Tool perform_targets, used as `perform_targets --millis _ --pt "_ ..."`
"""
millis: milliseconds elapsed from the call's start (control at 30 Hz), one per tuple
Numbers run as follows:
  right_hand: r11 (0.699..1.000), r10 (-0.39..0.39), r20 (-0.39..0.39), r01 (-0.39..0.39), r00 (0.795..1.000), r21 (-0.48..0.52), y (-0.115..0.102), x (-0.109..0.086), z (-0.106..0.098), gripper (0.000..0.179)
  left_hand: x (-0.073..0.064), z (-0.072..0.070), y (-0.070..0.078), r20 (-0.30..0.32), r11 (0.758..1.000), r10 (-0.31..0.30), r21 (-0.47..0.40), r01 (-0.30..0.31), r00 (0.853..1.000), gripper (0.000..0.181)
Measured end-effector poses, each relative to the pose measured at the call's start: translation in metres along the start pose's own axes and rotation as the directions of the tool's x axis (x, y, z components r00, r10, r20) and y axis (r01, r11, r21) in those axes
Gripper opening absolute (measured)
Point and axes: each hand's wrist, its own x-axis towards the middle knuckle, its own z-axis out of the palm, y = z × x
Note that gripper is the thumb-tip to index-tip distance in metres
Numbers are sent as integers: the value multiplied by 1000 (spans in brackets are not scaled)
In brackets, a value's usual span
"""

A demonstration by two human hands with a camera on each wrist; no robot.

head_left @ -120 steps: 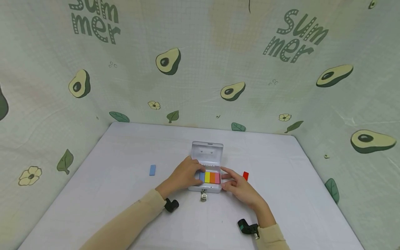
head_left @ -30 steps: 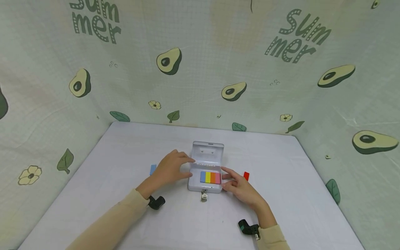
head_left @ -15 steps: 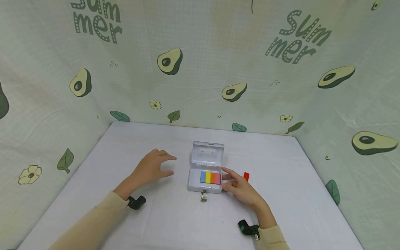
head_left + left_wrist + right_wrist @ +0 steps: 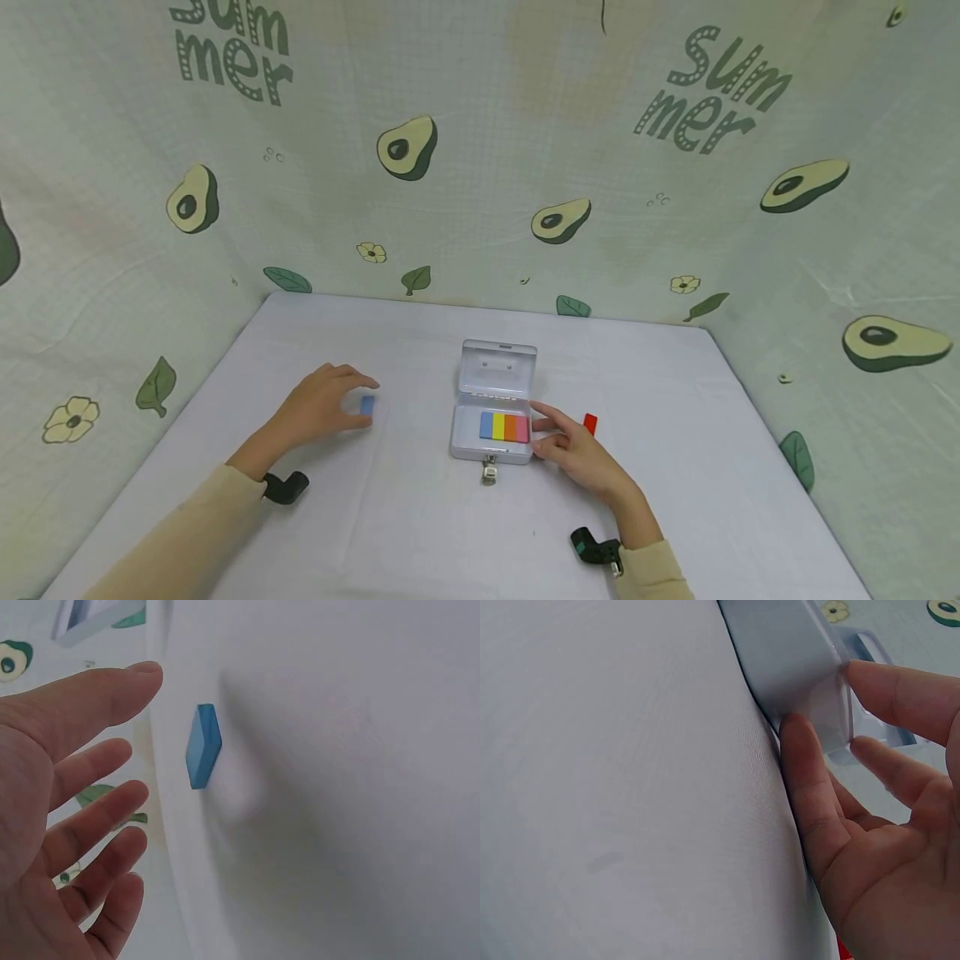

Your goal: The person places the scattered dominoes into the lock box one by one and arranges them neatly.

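My left hand (image 4: pixel 318 404) is over the left of the table, its thumb and fingers apart on either side of a small blue block (image 4: pixel 367 406). In the left wrist view the same flat blue block (image 4: pixel 202 746) lies beyond the thumb, with a gap between. A white box (image 4: pixel 467 442) stands with its lid (image 4: pixel 497 367) raised. Inside, a blue, a yellow, an orange and a pink block (image 4: pixel 522 428) lie in a row against the right wall. My right hand (image 4: pixel 581 454) touches the box's right side with its fingertips; in the right wrist view the fingers (image 4: pixel 806 761) reach its wall.
A red block (image 4: pixel 590 423) lies right of the box, partly behind my right hand. A metal latch (image 4: pixel 489 471) hangs at the box's front. White cloth (image 4: pixel 420 533) covers the table, and a printed avocado curtain (image 4: pixel 480 167) stands behind it.
My left hand has left the blocks in the box and moved left to the loose blue block, which it briefly covered from view. My right hand has stayed at the box's side.
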Motion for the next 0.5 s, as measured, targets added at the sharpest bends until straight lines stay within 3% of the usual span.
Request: perform_targets --millis 333,500 --pt "1000 -5 3 5 1000 3 -1 -1 0 67 -2 5 -14 43 999 -49 -17 50 998 49" --pt "1000 -2 0 2 1000 2 -2 -1 1 66 -1 9 -20 56 999 -42 -17 43 998 45"
